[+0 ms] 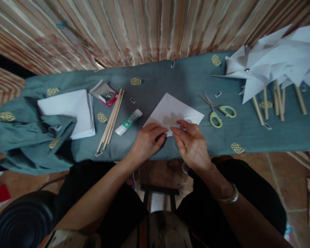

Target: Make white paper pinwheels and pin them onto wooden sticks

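A white square sheet of paper (173, 109) lies turned like a diamond in front of me, with short cut lines running in from its corners. At its near left edge, my left hand (150, 139) is closed, thumb and fingers pinching the paper. My right hand (192, 143) grips the near corner, thumb and index finger together, their tips almost meeting those of the left. Green-handled scissors (217, 112) lie partly opened to the right of the sheet. A glue stick (129, 122) rests on its side to the left.
Several wooden sticks (111, 120) lie beside an opened small box of metal pins (107, 95). A stack of white paper (64, 106) sits at left near bunched cloth. Several paper pinwheels (274, 63) on sticks are piled at right. The green tablecloth (155, 81) meets a curtain behind.
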`<state>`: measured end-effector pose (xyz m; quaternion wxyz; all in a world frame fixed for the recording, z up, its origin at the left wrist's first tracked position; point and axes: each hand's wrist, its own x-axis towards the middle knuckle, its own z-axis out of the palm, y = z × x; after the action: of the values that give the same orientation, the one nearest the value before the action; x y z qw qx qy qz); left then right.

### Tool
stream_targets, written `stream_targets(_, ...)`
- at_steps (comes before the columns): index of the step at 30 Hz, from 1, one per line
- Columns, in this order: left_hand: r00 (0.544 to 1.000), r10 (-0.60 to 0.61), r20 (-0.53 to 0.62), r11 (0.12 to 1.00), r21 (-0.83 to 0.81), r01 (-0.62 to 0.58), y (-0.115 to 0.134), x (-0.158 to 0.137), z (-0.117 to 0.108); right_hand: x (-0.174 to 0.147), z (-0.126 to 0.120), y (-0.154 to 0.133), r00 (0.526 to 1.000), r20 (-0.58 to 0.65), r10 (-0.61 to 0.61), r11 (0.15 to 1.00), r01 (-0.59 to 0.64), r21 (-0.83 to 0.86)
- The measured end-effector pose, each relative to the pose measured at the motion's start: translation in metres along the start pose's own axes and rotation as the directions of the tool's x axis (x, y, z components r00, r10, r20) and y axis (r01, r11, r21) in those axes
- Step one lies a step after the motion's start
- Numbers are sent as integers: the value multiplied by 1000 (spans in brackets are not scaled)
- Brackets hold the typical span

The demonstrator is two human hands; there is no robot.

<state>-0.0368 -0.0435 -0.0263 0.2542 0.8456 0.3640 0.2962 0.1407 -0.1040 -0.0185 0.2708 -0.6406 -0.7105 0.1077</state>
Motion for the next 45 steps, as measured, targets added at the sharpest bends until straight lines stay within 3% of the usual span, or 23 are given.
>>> stream_targets(23, 990, -99, 100, 995, 19, 97, 5, 5, -5, 12, 8, 2, 999, -30, -39, 994, 36, -104)
stream_targets(38, 991, -79, 108, 996, 38, 76, 4, 4, -3, 9, 18, -1, 992, -55, -114, 968, 98, -232)
stream_targets(45, 989, -75, 126, 994, 86, 64, 7, 2, -3, 4, 29, 4, 991, -57, -121, 973, 107, -202)
